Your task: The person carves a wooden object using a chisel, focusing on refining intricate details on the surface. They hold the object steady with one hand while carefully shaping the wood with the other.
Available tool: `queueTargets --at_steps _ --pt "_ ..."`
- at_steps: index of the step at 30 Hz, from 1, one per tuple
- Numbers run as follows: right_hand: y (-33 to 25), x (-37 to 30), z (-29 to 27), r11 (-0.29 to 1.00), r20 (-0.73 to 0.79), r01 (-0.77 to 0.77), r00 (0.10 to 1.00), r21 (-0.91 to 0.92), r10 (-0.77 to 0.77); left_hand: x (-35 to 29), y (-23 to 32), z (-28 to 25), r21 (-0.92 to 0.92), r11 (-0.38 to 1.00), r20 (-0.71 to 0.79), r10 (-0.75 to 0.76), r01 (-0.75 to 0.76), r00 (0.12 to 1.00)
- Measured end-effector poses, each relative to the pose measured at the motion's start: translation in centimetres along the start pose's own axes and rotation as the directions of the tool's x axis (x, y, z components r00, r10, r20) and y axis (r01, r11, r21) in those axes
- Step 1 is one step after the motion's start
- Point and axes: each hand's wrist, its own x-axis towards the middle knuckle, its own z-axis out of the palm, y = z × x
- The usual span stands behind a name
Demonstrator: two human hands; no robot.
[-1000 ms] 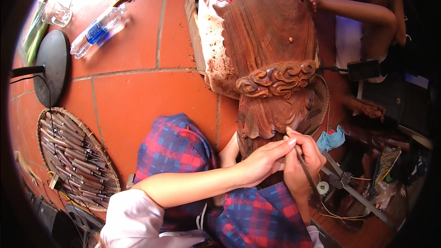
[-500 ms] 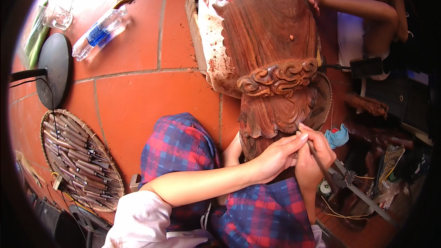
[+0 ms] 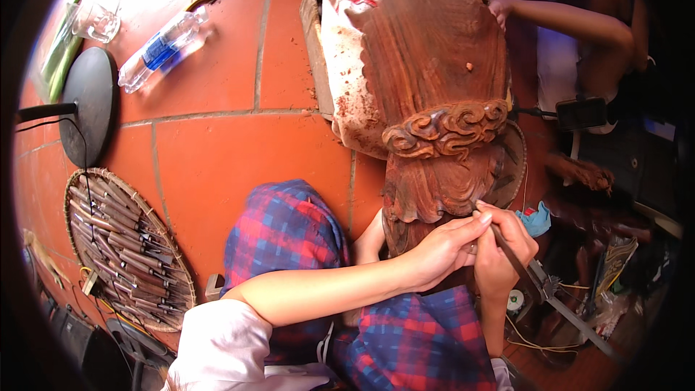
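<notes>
Resting upright, the reddish-brown wood carving [image 3: 438,101] shows curling scrollwork, dusty with shavings.

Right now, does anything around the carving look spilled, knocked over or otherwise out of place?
Reddish wood dust coats the white cloth beside the wooden carving that both hands, left hand and right hand, work on. A plastic bottle lies on its side on the tile floor. Nothing looks damaged.

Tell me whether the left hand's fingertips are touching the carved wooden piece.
Touching. The head view shows the left hand with its fingertips pressed against the lower edge of the carved wooden piece, beside the thin carving tool held in the right hand.
</notes>
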Motion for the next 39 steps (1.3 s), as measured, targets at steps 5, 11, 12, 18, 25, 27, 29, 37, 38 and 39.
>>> queueTargets --at_steps 5,11,12,18,25,27,29,37,38,39 --pt "-0.6 -0.2 0.3 0.989 0.104 0.148 0.984 0.008 -0.148 -2.4 0.0 0.6 -0.098 0.995 -0.082 0.026 -0.034 0.996" --pt "-0.7 -0.5 0.7 0.999 0.014 0.046 0.999 -0.026 -0.045 -1.4 -0.1 0.0 -0.054 0.999 -0.033 -0.002 0.0 0.999" --pt "-1.0 -0.7 0.8 0.996 0.034 0.084 0.996 -0.026 -0.083 -2.2 0.0 0.1 -0.076 0.997 -0.042 0.003 -0.006 0.999" --pt "-1.0 -0.4 0.7 0.999 -0.014 0.008 1.0 -0.041 -0.009 -0.5 -0.3 -0.1 -0.045 0.999 0.001 0.009 -0.009 1.0" --pt "-0.4 -0.4 0.5 1.0 -0.028 -0.018 0.999 0.013 0.019 -0.3 -0.2 0.0 0.019 1.0 -0.016 0.015 -0.014 1.0" --pt "-0.5 -0.9 0.8 0.998 -0.018 0.061 0.998 -0.021 -0.061 -1.1 -0.6 -0.1 -0.04 0.999 -0.01 -0.005 0.005 1.0" --pt "-0.2 -0.8 0.5 0.995 0.029 0.097 0.995 -0.008 -0.097 -1.7 -0.2 -0.1 -0.049 0.998 -0.02 -0.03 0.029 0.999" --pt "-0.3 -0.2 0.2 0.991 0.088 0.13 0.987 0.024 -0.131 -1.8 -0.5 -0.2 -0.105 0.994 0.0 0.029 -0.028 1.0" --pt "-0.1 0.1 -0.1 0.994 0.074 0.106 0.991 0.035 -0.109 -1.3 -0.5 -0.2 -0.078 0.996 0.012 0.034 -0.033 0.999" --pt "0.0 0.3 -0.2 0.995 0.072 0.081 0.994 0.053 -0.085 -0.8 -0.5 -0.2 -0.057 0.997 0.015 0.046 -0.045 0.999"
